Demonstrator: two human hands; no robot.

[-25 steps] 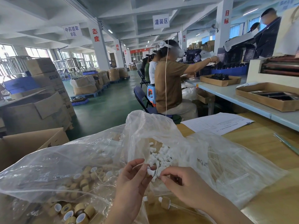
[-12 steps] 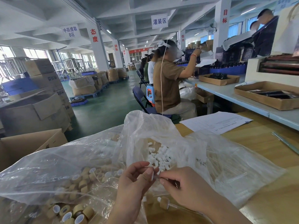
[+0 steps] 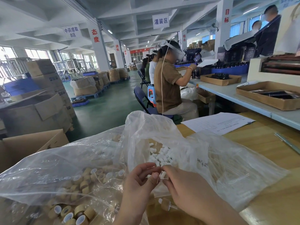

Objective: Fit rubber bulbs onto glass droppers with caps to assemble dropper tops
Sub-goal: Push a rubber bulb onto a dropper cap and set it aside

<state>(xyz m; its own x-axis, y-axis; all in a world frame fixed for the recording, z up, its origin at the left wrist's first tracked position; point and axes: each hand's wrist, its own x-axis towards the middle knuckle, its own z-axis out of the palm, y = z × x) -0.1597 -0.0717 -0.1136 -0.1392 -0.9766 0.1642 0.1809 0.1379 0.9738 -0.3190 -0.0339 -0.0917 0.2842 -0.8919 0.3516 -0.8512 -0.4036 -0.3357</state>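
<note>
L hand (image 3: 141,181) grip pinches small white part (image 3: 148,176); R hand (image 3: 186,189) grip pinches rubber bulb (image 3: 162,174).

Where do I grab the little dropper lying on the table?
Pinch the dropper by its tan cap, from above. It lies on its side, and the cap is its widest, firm-looking part; the glass tube looks thin, the bulb probably squashy.

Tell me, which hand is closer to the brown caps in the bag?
Left. The left hand sits just to the right of the brown caps; the right hand lies farther right, beyond the left one.
</note>
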